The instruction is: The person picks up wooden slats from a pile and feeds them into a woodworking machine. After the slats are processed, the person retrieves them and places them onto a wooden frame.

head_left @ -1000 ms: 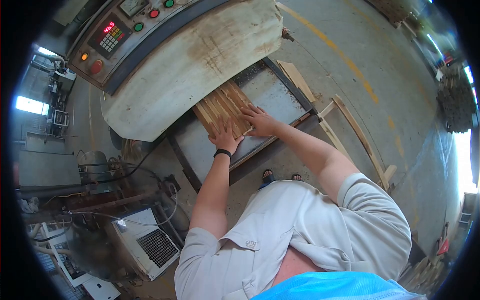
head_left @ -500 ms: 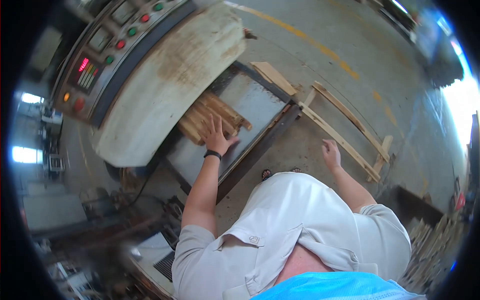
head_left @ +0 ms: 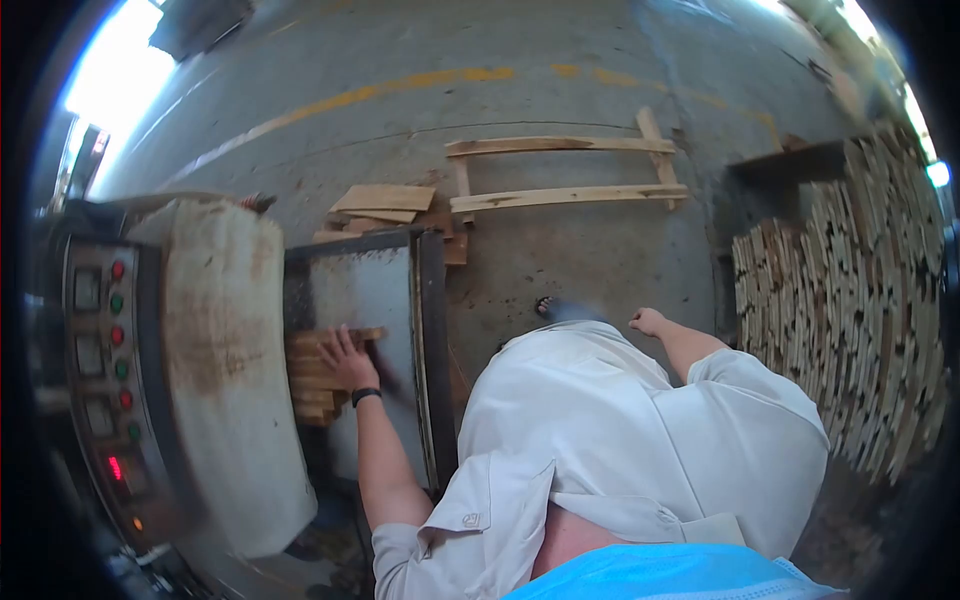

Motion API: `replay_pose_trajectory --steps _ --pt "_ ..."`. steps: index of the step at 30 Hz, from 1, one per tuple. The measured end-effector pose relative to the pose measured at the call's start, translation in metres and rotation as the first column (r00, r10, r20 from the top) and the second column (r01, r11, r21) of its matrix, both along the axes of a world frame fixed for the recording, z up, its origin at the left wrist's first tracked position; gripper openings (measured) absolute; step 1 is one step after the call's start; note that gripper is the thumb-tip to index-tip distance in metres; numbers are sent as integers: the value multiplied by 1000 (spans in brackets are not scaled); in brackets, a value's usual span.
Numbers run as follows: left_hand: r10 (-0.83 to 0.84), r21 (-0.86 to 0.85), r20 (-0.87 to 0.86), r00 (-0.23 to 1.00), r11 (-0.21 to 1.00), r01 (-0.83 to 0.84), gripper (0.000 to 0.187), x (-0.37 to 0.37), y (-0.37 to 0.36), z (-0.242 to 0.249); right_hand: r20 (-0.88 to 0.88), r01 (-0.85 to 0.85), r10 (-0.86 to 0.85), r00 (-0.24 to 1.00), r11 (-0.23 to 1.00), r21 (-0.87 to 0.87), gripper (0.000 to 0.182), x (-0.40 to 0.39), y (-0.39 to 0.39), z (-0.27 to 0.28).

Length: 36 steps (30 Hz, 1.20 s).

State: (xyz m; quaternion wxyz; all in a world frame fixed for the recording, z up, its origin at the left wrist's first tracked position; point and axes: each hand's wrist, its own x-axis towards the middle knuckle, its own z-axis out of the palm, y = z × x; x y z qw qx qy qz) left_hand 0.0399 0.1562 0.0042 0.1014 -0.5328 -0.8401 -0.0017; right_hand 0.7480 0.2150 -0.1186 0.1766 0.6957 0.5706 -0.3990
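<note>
The left hand [head_left: 346, 362] is laid flat with fingers spread on the wooden slats [head_left: 318, 375], apparently so that they are kept together and square on the machine bed [head_left: 378, 300]. The slats are aligned lengthwise toward the machine hood [head_left: 225, 370], partly beneath it. The right hand [head_left: 647, 320] is held loosely curled and empty, away near the stacked slats [head_left: 850, 300].

Pale grey short-sleeved collared shirt, black wristband on left wrist
</note>
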Motion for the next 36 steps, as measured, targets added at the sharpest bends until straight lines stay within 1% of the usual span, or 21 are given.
replay_pose_trajectory --steps 4,7,9,11,12,13,16,17,19,20,21,22,24,25,27,28,29,31,33,35,36 --pt "-3 -4 -46 999 1000 3 62 -31 4 6 -102 141 -139 985 990 9 43 -10 -15 9" --pt "-31 -64 -106 994 998 24 64 -43 4 10 -110 180 -174 979 982 52 42 -8 -21 15" --pt "-54 -46 -129 990 998 48 64 -59 3 -1 -118 242 -238 964 970 24 42 -2 -25 19" --pt "-67 66 -142 988 995 77 64 -63 6 -5 -121 291 -289 950 957 -2 42 8 -28 19" --pt "-2 -15 -202 979 1000 -1 62 -63 7 -3 -102 253 -250 963 967 13 41 14 -28 16" --pt "-3 -19 -202 979 1000 -1 62 -61 10 -1 -84 212 -209 974 977 27 41 19 -25 12" --pt "228 -101 -302 926 958 -269 59 -55 28 4 -73 179 -177 981 984 16 40 28 -6 8" --pt "225 -108 -309 924 957 -269 59 -47 37 9 -76 179 -178 981 984 6 40 30 3 5" --pt "372 -23 -212 903 922 -386 63 -28 59 15 -99 165 -165 981 986 -9 40 30 34 -4" --pt "376 -31 -221 900 920 -392 63 -16 71 11 -103 159 -160 982 987 -21 40 30 53 -7" --pt "206 49 -106 973 978 -202 65 -1 84 6 -130 130 -126 983 991 22 41 28 76 -10" --pt "16 150 -6 1000 989 -15 67 14 99 -1 -158 101 -90 983 993 64 41 26 101 -14" --pt "0 110 212 977 994 -24 72 69 137 -5 -207 64 -50 977 996 61 43 22 160 -22" --pt "23 95 209 978 995 -44 72 99 160 -3 -251 36 -17 968 997 72 44 21 194 -28" --pt "70 -87 321 944 995 -44 82 145 203 2 -270 -21 30 962 999 37 44 18 263 -45" --pt "132 -172 346 929 982 -76 96 153 219 -8 -285 -57 59 957 998 18 45 17 298 -54" --pt "162 -190 338 927 977 -102 96 167 234 -13 -291 -82 78 954 997 -1 45 17 335 -62" --pt "286 -362 127 950 905 -224 104 186 260 -20 -177 -266 259 949 964 -15 48 9 395 -78" --pt "338 -395 101 936 877 -274 109 191 274 -27 -155 -309 295 943 948 -71 53 0 448 -92" --pt "357 -393 -39 933 853 -343 108 191 271 -37 -121 -353 339 933 928 -117 58 -9 496 -114" --pt "356 -406 -64 932 844 -350 106 192 272 -38 -73 -385 379 923 917 -104 62 -15 512 -129"
